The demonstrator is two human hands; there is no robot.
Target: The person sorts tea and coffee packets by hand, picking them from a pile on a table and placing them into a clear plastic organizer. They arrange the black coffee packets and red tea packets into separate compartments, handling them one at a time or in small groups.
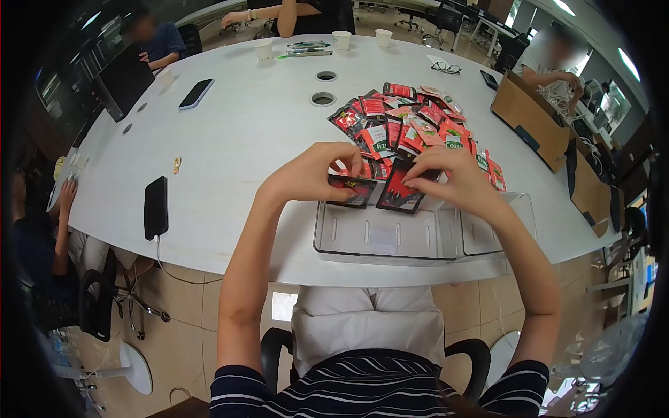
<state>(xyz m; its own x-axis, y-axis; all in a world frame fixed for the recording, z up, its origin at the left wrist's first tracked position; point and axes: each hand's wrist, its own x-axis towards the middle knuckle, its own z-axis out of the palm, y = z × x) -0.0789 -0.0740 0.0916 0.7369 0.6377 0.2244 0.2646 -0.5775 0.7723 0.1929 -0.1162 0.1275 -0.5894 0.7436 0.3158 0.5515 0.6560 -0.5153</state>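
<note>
My left hand [310, 173] pinches a dark tea sachet [357, 194] by its left side. A second sachet, black with a red pattern [402, 189], is pinched at its upper right by my right hand [454, 180]. Both sachets are tilted over the back edge of a clear plastic tray [348, 252] at the table's front. Just beyond my hands lies a loose pile of red, black and white tea sachets [411, 125], some printed "Cozy". Part of the pile is hidden behind my fingers.
A second clear compartment [481, 240] is to the right. An open cardboard box [533, 115] stands at the right edge. Phones [156, 209], paper cups [341, 40], pens [306, 49] and eyeglasses [446, 67] lie about the white table [237, 132]. Other people sit around it.
</note>
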